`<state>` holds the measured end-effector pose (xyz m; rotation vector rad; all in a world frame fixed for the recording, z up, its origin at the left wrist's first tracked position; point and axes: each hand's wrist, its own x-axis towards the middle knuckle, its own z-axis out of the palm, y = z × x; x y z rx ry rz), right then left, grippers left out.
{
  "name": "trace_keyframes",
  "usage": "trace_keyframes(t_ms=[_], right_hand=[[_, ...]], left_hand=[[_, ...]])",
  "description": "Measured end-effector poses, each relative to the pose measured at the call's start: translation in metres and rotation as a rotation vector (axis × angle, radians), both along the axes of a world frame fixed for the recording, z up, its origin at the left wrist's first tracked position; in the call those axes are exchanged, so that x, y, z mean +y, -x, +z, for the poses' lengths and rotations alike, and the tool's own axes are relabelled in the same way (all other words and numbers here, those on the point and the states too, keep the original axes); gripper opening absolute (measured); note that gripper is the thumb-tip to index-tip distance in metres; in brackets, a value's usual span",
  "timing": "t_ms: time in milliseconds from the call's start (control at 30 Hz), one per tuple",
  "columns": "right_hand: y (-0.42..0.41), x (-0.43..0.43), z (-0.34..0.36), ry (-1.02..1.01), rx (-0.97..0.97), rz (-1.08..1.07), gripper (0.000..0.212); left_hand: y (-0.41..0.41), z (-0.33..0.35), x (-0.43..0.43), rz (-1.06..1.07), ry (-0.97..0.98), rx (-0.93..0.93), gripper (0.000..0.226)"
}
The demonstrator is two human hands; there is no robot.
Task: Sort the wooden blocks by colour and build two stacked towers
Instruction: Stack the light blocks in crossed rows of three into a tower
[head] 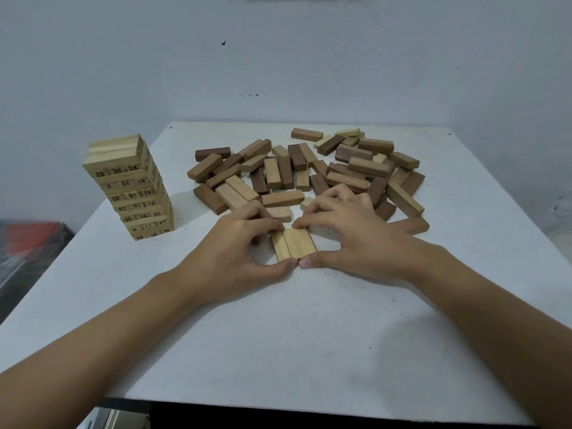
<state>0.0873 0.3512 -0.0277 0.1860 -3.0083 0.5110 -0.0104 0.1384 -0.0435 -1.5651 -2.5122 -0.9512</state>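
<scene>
Directly below the head camera, two bare forearms reached forward over a white tabletop point(278, 335); the left hand point(241, 246) and the right hand point(353, 233) met near its middle around a row of three pale blocks point(294, 244); these lay flat on the tabletop, side by side and touching along their long sides, their length running away from the person with a slight lean to the left. The left hand's fingers point(266, 224) curled onto the far left end of the row and its thumb pressed the near end; the right hand's fingers point(312, 222) curled onto the far right end, with its thumb also at the near end; the two thumb tips touched each other at the row's near edge; so both hands held the row in a narrow pinch between thumbs and fingertips.

Beyond the hands a loose pile point(309, 171) of blocks sprawled across the far half of the tabletop; most were mid-brown or dark brown, a few were pale, and many overlapped; the nearest lay just behind the fingertips, though whether any touched the hands could not be told. Near the tabletop's left edge, well apart from the hands, stood a pale tower point(133, 187); its layers of three blocks crossed in alternation; black numbers showed on the faces turned toward the person; the upper layers sat slightly askew. A plain bluish-grey wall point(278, 57) rose behind the tabletop.
</scene>
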Motion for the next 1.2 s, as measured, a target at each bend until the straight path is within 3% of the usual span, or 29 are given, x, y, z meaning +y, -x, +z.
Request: trace_keyframes(t_ms=[267, 533, 733, 967, 1200], right_hand=[[0.001, 0.000, 0.001, -0.001, -0.034, 0.018, 0.056], [-0.004, -0.008, 0.004, -0.004, 0.061, 0.066, 0.054], [0.007, -0.027, 0.026, 0.039, 0.174, 0.116, 0.067], [0.041, -0.072, 0.069, 0.137, 0.318, 0.210, 0.053], [0.096, -0.113, 0.096, 0.130, 0.323, 0.268, 0.049]], left_hand=[[0.002, 0.002, 0.001, -0.029, 0.038, -0.008, 0.059], [-0.002, 0.012, -0.007, -0.044, -0.017, 0.050, 0.059], [0.001, 0.048, -0.034, -0.041, -0.057, 0.159, 0.055], [0.018, 0.097, -0.089, 0.103, -0.038, 0.273, 0.061], [0.055, 0.135, -0.133, 0.159, 0.027, 0.295, 0.064]])
